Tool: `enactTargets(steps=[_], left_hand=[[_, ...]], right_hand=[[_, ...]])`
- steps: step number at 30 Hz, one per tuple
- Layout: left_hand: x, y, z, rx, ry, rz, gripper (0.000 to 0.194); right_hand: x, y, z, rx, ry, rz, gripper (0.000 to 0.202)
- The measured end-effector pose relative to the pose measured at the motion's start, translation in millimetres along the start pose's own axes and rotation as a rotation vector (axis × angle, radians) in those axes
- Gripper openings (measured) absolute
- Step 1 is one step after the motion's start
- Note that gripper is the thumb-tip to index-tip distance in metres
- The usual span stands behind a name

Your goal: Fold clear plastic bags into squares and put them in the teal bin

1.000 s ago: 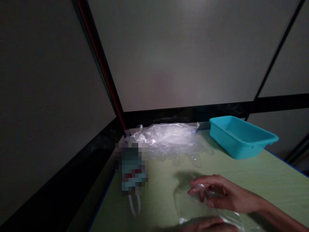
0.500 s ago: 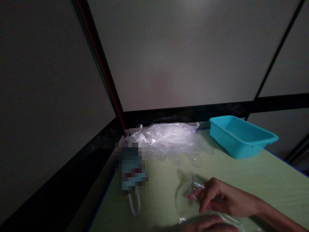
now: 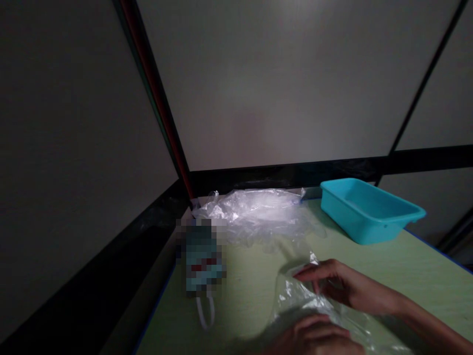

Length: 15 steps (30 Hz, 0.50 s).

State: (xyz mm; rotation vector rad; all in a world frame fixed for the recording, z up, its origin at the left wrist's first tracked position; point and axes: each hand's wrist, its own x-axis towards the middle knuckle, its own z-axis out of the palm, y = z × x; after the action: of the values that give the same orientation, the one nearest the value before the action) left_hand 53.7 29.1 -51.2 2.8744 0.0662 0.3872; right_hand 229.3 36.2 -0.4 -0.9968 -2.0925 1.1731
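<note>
A thin, crinkled piece of clear plastic lies on the pale green table in front of me; whether it is a bag or a glove I cannot tell. My right hand pinches its upper part between thumb and fingers, lifting it slightly. Low in the view, my left hand rests with curled fingers on the nearer part of the same plastic. Its fingertips are partly hidden, and the picture cuts off the wrist.
Against the back wall lies a heap of clear plastic with rounded, finger-like edges. A turquoise plastic basin stands at the back right. On the left is a pixelated greenish item with a white loop. Walls close in behind and left.
My right hand has moved up and slightly away, raising the plastic, which now looks more bunched. My left hand has come further into view, its fingers more curled.
</note>
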Motion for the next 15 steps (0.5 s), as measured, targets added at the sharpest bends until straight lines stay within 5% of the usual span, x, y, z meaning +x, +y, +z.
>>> enactTargets(steps=[3, 7, 15], left_hand=[[-1.3, 5.4, -3.8, -0.036, 0.107, -0.264, 0.025], [-5.6, 10.0, -9.8, -0.053, 0.176, -0.629, 0.049], [-10.2, 5.8, -6.4, -0.002, 0.043, -0.576, 0.071]], right_hand=[[0.7, 14.1, -2.6, 0.041, 0.063, 0.029, 0.035], [3.9, 17.2, -5.6, 0.039, 0.062, 0.016, 0.035], [4.1, 13.2, -9.5, 0.008, 0.112, 0.059, 0.039]])
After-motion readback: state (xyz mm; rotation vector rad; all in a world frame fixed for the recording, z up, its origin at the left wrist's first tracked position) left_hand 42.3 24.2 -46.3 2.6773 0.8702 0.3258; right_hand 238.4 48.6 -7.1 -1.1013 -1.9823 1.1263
